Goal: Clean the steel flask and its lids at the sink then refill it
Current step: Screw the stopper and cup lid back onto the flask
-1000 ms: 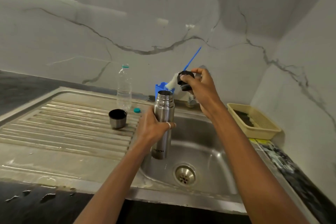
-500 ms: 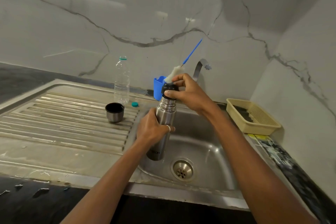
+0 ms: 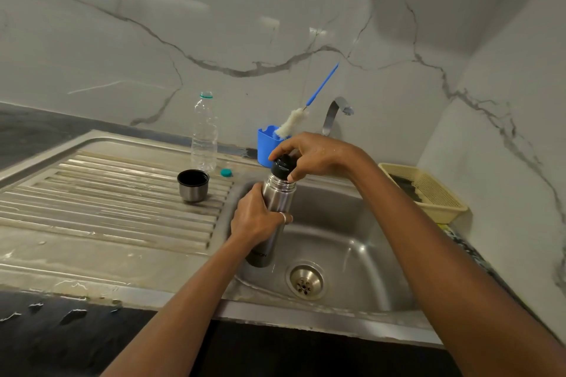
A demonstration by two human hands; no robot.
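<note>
Head view: left hand point(image 3: 254, 220) gripped the steel flask point(image 3: 277, 196); right hand point(image 3: 318, 154) pinched the black stopper point(image 3: 281, 165), seated just above the left fingers.

Steel drainboard point(image 3: 92, 193), cup lid point(image 3: 193, 186), plastic bottle point(image 3: 204, 137), teal cap point(image 3: 226, 172)

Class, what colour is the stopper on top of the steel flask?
The stopper is black, clearest in the head view, gripped by the right hand.
</note>
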